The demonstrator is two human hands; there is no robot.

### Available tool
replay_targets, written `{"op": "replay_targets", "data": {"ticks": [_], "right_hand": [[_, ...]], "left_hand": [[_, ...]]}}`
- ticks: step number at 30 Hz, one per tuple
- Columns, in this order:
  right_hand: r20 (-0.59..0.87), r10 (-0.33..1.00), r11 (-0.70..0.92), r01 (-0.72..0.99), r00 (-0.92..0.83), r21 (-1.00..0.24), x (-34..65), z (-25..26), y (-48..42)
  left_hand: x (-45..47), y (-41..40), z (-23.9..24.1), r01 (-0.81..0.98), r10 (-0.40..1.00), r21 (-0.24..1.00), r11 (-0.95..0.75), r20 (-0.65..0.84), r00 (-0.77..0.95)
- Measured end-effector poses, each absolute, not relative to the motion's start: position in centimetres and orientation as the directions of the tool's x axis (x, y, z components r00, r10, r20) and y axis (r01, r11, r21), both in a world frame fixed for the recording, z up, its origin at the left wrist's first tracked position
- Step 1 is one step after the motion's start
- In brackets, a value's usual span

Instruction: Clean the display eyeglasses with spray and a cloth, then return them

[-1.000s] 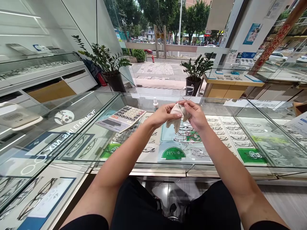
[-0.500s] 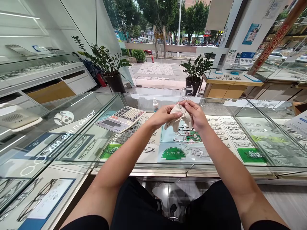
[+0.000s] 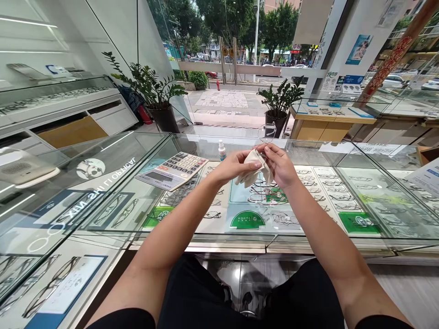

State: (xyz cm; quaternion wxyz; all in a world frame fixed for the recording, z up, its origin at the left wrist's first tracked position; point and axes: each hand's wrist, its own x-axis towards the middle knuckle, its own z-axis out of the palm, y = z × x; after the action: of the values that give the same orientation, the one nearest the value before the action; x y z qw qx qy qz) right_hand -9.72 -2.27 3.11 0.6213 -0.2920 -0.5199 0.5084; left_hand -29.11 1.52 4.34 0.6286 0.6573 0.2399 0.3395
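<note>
My left hand is closed on a cream cleaning cloth, its thumb pressed over the fabric. Beside it, my right hand pinches a pair of thin-framed eyeglasses; their rims stick up above my fingers. The cloth is bunched between both hands and hangs down in folds, hiding part of the glasses. Both hands are raised over the glass display counter. A small white spray bottle stands just beyond my left hand.
A large calculator lies on the counter to the left. Rows of spectacle frames sit under the glass. A white device stands at the far left, and papers lie at the right. Potted plants stand beyond the counter.
The cloth has shifted slightly and its folds hang differently between the hands. Both hands keep nearly the same place and hold.
</note>
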Motion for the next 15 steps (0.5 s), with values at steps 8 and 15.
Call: {"op": "replay_targets", "data": {"ticks": [8, 15], "right_hand": [[0.356, 0.932, 0.317, -0.326, -0.065, -0.891, -9.79, 3.39, -2.45], [0.359, 0.931, 0.315, -0.361, -0.060, -0.877, -9.73, 3.10, -2.27]], "left_hand": [[-29.12, 1.53, 4.38, -0.114, 0.762, 0.987, -0.109, 0.157, 0.628], [-29.22, 1.31, 4.82, -0.087, 0.733, 0.995, -0.050, 0.095, 0.673]]}}
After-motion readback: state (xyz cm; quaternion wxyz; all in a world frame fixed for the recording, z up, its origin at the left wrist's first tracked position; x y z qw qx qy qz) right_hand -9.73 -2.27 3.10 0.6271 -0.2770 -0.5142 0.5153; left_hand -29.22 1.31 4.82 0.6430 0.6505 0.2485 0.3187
